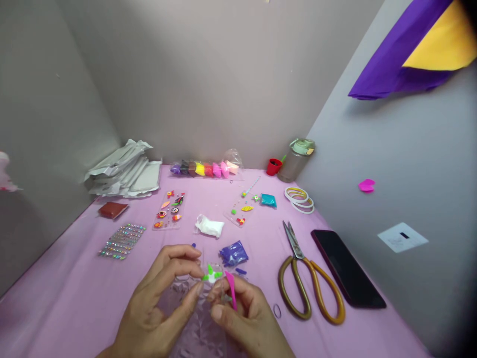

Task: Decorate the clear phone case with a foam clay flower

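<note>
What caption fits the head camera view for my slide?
Left hand and right hand work a small green-and-white piece and pink strip over a pink cloth beside gold-handled scissors.

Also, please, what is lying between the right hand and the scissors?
In the head view, a thin loop, probably a rubber band, lies on the pink cloth between the right hand and the gold-handled scissors.

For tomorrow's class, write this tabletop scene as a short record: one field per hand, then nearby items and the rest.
left hand: fingers pinching a small white-and-green clay piece
right hand: holding a pink strip
nearby: bag of purple clay; bag of white clay
rest: gold-handled scissors; black phone; rhinestone sheet
</note>
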Demonstrator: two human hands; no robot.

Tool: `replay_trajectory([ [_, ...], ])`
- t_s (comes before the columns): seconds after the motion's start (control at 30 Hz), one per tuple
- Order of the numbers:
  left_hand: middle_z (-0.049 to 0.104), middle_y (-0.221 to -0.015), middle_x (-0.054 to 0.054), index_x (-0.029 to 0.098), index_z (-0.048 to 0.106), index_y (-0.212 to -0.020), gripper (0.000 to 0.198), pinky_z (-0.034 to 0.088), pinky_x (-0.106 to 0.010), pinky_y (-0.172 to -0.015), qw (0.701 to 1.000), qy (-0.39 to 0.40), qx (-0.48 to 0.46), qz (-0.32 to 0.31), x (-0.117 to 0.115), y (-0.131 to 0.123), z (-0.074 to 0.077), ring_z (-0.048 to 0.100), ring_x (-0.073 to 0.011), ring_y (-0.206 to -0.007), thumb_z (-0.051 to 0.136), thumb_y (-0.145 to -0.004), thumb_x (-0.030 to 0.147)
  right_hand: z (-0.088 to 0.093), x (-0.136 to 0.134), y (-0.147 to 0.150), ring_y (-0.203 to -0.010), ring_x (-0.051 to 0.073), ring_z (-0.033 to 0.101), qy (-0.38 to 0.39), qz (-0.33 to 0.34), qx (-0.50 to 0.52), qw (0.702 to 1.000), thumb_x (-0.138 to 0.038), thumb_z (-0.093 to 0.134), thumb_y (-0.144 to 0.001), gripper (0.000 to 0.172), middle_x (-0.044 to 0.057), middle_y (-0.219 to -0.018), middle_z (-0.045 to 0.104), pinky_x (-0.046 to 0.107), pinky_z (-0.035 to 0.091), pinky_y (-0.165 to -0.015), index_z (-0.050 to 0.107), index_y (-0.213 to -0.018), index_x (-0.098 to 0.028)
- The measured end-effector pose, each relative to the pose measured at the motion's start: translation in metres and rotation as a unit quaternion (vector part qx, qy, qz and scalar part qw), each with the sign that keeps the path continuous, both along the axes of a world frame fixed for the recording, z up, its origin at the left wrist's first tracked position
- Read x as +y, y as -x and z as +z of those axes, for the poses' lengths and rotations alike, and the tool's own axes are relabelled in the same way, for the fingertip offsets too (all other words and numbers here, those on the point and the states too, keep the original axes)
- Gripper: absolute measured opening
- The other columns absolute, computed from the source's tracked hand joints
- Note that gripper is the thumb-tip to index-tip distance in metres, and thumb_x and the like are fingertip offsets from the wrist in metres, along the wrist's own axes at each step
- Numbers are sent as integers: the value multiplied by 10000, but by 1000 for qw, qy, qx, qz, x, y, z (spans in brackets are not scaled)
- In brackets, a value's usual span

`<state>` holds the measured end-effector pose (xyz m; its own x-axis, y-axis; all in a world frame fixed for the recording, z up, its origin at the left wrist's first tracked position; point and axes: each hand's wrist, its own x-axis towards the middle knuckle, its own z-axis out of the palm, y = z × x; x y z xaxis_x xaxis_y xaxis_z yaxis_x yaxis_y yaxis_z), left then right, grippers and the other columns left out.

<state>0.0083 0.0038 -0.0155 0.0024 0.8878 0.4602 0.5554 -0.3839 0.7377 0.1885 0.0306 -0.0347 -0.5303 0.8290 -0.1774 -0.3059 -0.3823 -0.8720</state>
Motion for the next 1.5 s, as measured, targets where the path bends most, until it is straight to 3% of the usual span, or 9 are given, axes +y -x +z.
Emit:
replay_trajectory([
  [0.33,539,-1137,-7,278,590,-1000,219,456,-183,-958,998,-42,45,-4,2,1,-2,568,-129,-1107,549,-916,80,4,0,-1,-614,90,380,-3,-3,-18,1000,-511,852,-672,417,-39,-742,513,215,303,-599,624,-792,-183],
  [0.53,585,-1111,-9,299,622,-961,204,493,-245,-930,1000,-2,14,13,0,-1,-1,608,-173,-1072,576,-913,106,7,1,0,-600,92,369,-7,-10,-23,1000,-492,852,-674,394,-41,-715,500,225,300,-583,628,-780,-185],
  [0.97,598,-1124,4,316,633,-967,192,476,-220,-950,1000,13,-5,7,0,0,-1,613,-157,-1088,576,-929,137,5,1,-2,-649,100,406,-9,-11,-10,1000,-473,856,-691,370,-33,-746,522,219,330,-628,649,-790,-183],
  [1.27,632,-1112,-18,306,667,-933,177,508,-273,-934,999,24,-25,19,-1,0,-3,636,-194,-1077,598,-907,144,2,-1,-2,-629,103,388,-4,-9,-16,1000,-479,851,-692,371,-26,-751,525,223,318,-602,651,-805,-188],
  [1.4,646,-1125,-16,319,663,-999,172,531,-264,-943,992,74,-102,11,0,3,-4,637,-203,-1123,632,-901,181,1,0,-2,-622,101,391,-6,-6,-13,1000,-478,849,-695,367,-24,-757,532,225,318,-599,650,-808,-191],
  [1.5,652,-1126,-20,316,625,-1082,205,586,-240,-860,958,162,-235,16,1,3,-5,685,-198,-1038,679,-891,266,0,0,-3,-638,101,405,-13,0,-13,1000,-459,836,-724,341,-22,-766,531,226,321,-614,656,-829,-189],
])
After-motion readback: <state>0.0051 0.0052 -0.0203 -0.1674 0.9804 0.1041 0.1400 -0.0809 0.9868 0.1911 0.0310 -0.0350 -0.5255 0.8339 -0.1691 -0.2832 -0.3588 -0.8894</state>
